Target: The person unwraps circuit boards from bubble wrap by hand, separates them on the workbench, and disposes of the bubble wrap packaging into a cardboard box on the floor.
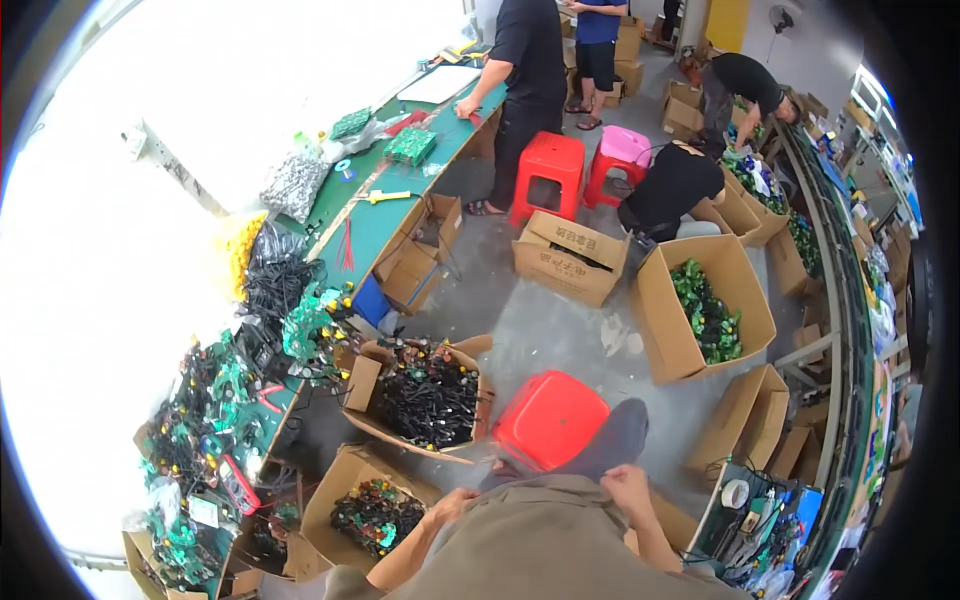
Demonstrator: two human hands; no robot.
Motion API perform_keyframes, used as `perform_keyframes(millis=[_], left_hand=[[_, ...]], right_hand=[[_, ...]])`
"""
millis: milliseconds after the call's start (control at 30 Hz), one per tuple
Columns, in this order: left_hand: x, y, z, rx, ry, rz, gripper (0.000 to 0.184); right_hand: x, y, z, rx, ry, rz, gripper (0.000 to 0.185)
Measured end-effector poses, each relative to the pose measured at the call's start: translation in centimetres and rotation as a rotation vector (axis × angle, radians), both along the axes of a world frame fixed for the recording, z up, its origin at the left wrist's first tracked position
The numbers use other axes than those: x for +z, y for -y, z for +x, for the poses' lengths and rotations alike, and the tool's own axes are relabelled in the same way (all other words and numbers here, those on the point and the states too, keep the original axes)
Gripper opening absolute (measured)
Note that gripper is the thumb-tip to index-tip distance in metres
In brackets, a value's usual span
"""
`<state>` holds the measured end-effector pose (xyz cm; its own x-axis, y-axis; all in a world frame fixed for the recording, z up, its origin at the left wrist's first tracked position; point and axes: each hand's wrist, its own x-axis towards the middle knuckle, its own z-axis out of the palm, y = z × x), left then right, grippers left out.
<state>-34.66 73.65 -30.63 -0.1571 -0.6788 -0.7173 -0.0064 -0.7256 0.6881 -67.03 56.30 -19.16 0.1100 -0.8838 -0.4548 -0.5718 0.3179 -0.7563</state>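
My left hand [452, 507] is beside the left edge of my brown shirt [560, 540], fingers drawn together near the hem. My right hand [628, 490] is at the other side of the hem, over my dark trouser leg [615, 440], its fingers curled closed. Whether either hand pinches cloth is too small to tell. Just ahead of me stands a red plastic stool [552, 418]. To its left is a cardboard box [480, 400] of black cables [430, 400]. Nearer my left hand, another open box [325, 510] holds cables and small coloured parts [378, 515].
A green workbench [385, 225] piled with wired circuit boards [215, 400] runs along the left. Ahead are a box of green parts [705, 310], a closed-flap carton [570, 262] and more stools [548, 175]. Several people [530, 90] work beyond. A conveyor line [830, 230] borders the right.
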Motion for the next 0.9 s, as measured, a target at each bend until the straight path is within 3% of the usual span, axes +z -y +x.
perform_keyframes(millis=[67, 167, 367, 500, 600, 667, 700, 733, 800, 900], left_hand=[[1.9, 1.5, 1.3, 0.04, -0.031, 0.044, 0.028], [-2.1, 1.8, 1.9, 0.138, -0.045, 0.098, 0.028], [-5.2, 7.3, 1.5, 0.321, -0.089, 0.105, 0.031], [-3.1, 12.7, 1.4, 0.488, 0.123, 0.026, 0.033], [-3.6, 17.9, 0.3, 0.534, 0.282, 0.166, 0.033], [2.4, 22.4, 0.0, 0.703, 0.279, 0.17, 0.036], [7.0, 27.2, 0.9, 0.655, 0.268, 0.423, 0.038], [9.6, 30.5, 1.6, 0.672, 0.271, 0.422, 0.038], [12.3, 35.3, 3.0, 0.551, 0.371, 0.291, 0.037], [12.8, 38.6, 4.4, 0.705, 0.242, 0.301, 0.036]], right_hand=[[1.2, 2.4, 2.7, 0.045, -0.019, -0.037, 0.022], [1.1, 6.5, 4.6, 0.152, -0.055, -0.076, 0.022], [0.0, 17.5, 8.2, 0.357, -0.109, 0.039, 0.022], [-7.1, 28.9, 12.0, 0.49, 0.007, 0.177, 0.021], [-10.8, 38.7, 14.8, 0.653, 0.087, 0.323, 0.02], [-9.0, 41.8, 15.0, 0.751, 0.076, 0.343, 0.019], [-8.5, 43.4, 14.5, 0.767, 0.07, 0.353, 0.019], [-8.4, 44.7, 14.1, 0.756, 0.036, 0.376, 0.019], [-9.0, 47.1, 13.7, 0.724, -0.016, 0.428, 0.019], [-9.7, 49.1, 11.9, 0.62, -0.008, 0.499, 0.017]])
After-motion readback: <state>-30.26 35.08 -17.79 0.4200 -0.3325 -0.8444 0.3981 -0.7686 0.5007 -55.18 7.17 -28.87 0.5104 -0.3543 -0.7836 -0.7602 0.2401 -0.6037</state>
